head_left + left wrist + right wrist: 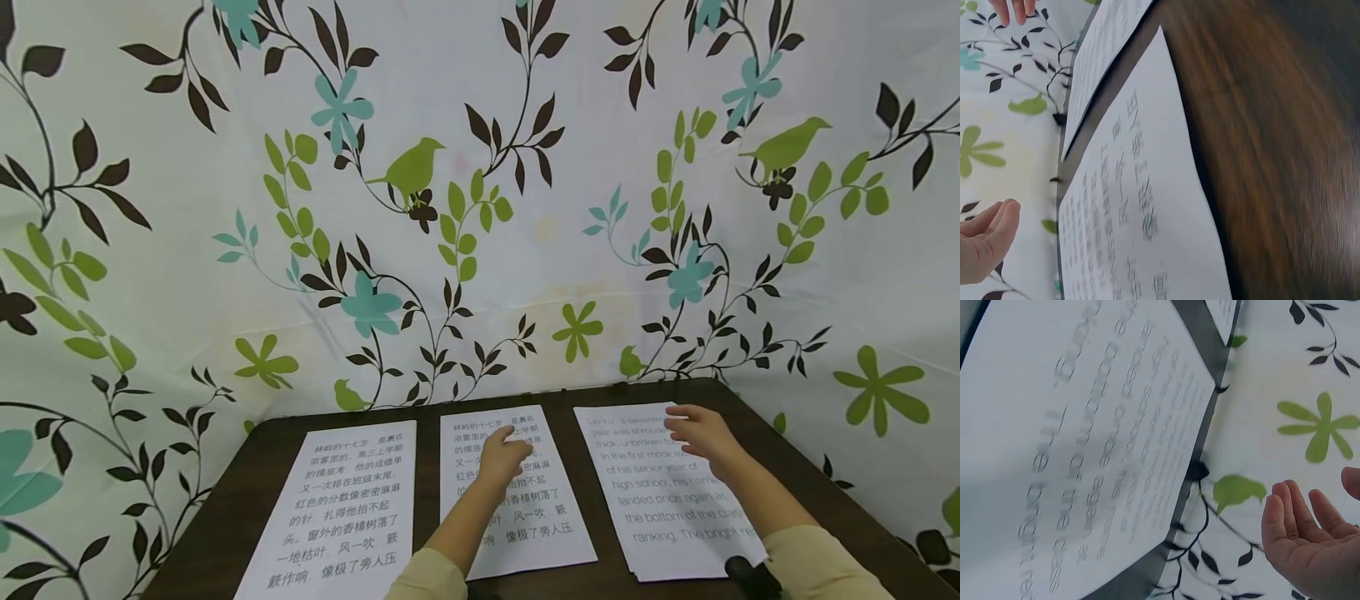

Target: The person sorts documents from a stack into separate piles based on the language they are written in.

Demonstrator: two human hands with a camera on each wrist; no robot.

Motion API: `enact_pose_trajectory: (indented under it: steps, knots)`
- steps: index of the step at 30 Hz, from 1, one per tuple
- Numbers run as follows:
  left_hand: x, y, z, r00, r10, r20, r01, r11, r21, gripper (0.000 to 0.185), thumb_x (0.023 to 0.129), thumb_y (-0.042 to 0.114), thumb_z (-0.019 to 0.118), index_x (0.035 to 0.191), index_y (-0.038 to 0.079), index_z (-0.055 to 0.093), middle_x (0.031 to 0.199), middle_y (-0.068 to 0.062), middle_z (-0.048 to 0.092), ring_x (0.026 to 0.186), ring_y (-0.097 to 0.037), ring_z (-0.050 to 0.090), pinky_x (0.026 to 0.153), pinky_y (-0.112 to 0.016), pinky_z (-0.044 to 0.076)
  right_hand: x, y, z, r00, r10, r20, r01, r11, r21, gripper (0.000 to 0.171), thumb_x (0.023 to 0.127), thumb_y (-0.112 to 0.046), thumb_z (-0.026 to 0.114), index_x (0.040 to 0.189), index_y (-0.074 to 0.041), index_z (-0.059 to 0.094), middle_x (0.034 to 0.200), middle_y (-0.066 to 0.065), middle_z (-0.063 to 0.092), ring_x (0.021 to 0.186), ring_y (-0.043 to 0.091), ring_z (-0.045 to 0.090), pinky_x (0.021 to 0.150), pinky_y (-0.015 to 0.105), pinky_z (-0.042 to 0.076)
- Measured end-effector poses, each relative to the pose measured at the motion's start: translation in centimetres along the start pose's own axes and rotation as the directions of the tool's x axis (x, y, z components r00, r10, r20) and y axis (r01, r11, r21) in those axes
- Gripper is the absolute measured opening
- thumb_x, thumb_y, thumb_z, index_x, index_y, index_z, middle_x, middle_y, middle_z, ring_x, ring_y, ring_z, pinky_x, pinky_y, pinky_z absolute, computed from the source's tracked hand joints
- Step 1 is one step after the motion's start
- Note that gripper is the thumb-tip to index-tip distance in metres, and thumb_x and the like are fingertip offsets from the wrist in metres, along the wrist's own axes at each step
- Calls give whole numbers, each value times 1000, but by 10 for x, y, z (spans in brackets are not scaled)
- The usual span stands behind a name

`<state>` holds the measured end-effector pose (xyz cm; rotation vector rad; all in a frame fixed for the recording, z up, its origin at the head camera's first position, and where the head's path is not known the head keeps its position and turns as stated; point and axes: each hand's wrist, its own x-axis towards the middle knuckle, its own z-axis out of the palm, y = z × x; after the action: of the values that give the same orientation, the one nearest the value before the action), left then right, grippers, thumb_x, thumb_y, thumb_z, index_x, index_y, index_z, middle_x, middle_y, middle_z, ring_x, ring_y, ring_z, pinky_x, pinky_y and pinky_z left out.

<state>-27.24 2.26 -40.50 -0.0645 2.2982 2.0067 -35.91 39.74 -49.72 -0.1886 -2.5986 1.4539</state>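
On the dark wooden table (787,467) three printed sheets lie side by side, each with its long axis running from the person toward the flowered cloth (480,208) behind the table. The left hand (501,457) is over the middle sheet (525,517) with Chinese text, at its upper half, with the index finger stretched toward the far edge and the other fingers relaxed; I cannot tell if it touches the paper or only hovers above it. The right hand (701,435) is over the upper part of the right sheet (667,500) with English text (its fingers point to the left, toward the middle sheet), flat and spread, gripping nothing. In the right wrist view the right hand's palm (1310,540) is open with fingers loosely straight, and the right sheet lies below and to the side of it. In the left wrist view the fingers (988,234) are also relaxed and hold nothing, and the middle sheet lies just beside them. The left sheet (337,517) is well apart from both hands; the left hand is the nearer one. So each hand has its own sheet directly under it, and both sheets extend from the hands back toward the person's body.
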Motion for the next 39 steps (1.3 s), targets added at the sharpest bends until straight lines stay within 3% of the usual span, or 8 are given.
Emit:
enact_pose_trajectory:
  steps: [4,8,11,15,17,31,39]
  knots:
    - [1,1,-14,1000,17,-17,-16,999,36,58,75,11,59,126,-5,35,102,-17,56,90,-30,55,74,-39,47,1,-7,17,1000,-9,-15,8,1000,-7,60,78,-52,51,125,-15,42,115,14,47,94,30,52,67,38,47]
    - [0,1,-27,998,40,-45,-38,998,46,58,75,10,59,126,-5,36,106,-20,54,91,-32,54,73,-38,47,-34,-68,22,998,-18,55,15,999,42,49,83,-38,53,123,-11,45,116,16,47,91,28,53,65,46,46]
    - [-2,2,-36,996,48,-73,-46,998,35,58,75,11,59,126,-6,36,108,-21,53,94,-34,53,72,-37,47,-69,-124,21,990,-34,135,26,998,58,48,85,-30,52,123,-3,43,117,22,44,93,32,52,72,51,42]
    - [-4,1,-46,994,39,-103,-37,999,28,58,75,11,59,125,-6,36,109,-23,51,94,-36,52,74,-40,46,-99,-173,26,986,-33,166,20,996,84,48,85,-24,51,121,6,41,116,29,42,97,39,48,77,46,42]
    - [-4,-1,-50,993,24,-117,-21,999,29,57,75,11,58,126,-5,36,110,-24,50,94,-37,52,75,-41,45,-107,-185,32,986,-28,166,11,995,98,45,86,-20,50,120,8,41,115,29,44,96,39,49,77,45,43]
    - [-6,-29,-89,982,-17,-188,29,998,63,57,76,7,56,123,-13,32,112,-31,43,99,-41,46,81,-47,41,-112,-188,78,979,-8,203,-32,980,194,37,83,-11,50,114,9,47,104,23,53,91,36,52,74,44,44]
    - [-11,-44,-94,976,-76,-206,106,984,140,59,75,10,57,121,-16,32,116,-34,38,102,-46,41,82,-51,37,-121,-179,102,967,51,250,-101,976,192,38,82,-12,53,114,8,47,103,20,54,89,33,53,71,41,46]
